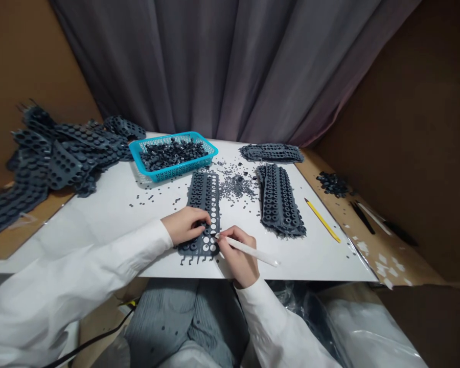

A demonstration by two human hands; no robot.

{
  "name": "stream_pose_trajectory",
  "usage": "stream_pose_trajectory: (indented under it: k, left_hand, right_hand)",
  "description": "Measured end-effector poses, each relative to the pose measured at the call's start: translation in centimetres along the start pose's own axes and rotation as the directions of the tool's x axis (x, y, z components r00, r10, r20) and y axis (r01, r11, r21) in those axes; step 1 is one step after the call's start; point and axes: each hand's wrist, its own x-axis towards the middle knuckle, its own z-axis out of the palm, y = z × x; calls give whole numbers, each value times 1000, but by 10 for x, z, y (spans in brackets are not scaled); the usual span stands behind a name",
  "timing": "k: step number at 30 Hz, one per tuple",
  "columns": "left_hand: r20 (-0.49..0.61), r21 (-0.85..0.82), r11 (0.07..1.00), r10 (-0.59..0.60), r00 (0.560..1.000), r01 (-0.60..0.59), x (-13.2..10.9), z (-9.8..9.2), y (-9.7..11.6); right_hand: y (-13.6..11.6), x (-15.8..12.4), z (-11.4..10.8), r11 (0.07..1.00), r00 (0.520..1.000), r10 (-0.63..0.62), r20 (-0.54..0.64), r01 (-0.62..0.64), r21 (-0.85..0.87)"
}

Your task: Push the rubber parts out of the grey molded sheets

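A dark grey rubber sheet [204,202] with rows of round pieces lies flat on the white board [111,225]; several of its near holes are punched out. My left hand [186,225] rests on the sheet's near left part, fingers curled and pressing it down. My right hand [237,255] is closed in a pen grip on a white stick tool [253,251], whose tip touches the sheet's near right edge.
A blue basket [157,176] of small dark rings stands behind the sheet. Loose rings [235,185] are scattered beside it. Stacks of sheets [281,202] lie to the right, a big heap [61,153] at far left. A yellow pencil [322,221] lies at right.
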Motion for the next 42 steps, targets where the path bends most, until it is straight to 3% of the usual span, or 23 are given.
stream_pose_trajectory:
  k: [3,9,12,15,18,21,23,25,28,32,36,42]
  left_hand:
    - [134,115,985,113,984,-129,6,-2,3]
    - [290,379,905,80,954,-191,16,-5,14]
    - [307,460,851,116,945,-254,16,-1,10]
    - [215,324,904,215,952,-278,11,5,-4]
    - [33,86,966,240,970,-242,4,9,-18]
    - [-149,-45,997,62,987,-70,0,3,-22]
    - [-240,-207,975,-134,961,85,-1,-5,-20]
    - [-250,-452,874,-315,916,177,0,-14,-19]
    - [-128,-751,620,-472,872,225,2,-20,-18]
    - [61,-907,308,-576,815,286,5,-16,-14]
    - [200,-929,154,-553,809,335,5,-13,-6]
    - [263,-956,17,-393,881,293,-2,-12,1]
  right_hand:
    - [0,0,1,1000,1000,1,-1,-1,3]
    - [0,-3,2,997,999,-41,10,41,-59]
    - [2,-4,2,994,998,-65,4,65,-91]
    - [4,-5,3,990,996,-82,-16,80,-117]
    - [5,-5,4,988,996,-88,-21,84,-126]
    - [4,-5,4,990,996,-82,-17,80,-120]
    - [3,-5,3,992,998,-69,-12,67,-108]
    - [2,-5,3,995,999,-50,-4,49,-83]
    - [2,-5,3,1000,1000,-17,-5,17,-24]
    - [3,-4,2,999,999,19,-51,-17,38]
    - [4,-3,1,999,998,28,-50,-26,43]
    - [5,-3,1,998,999,30,-42,-28,53]
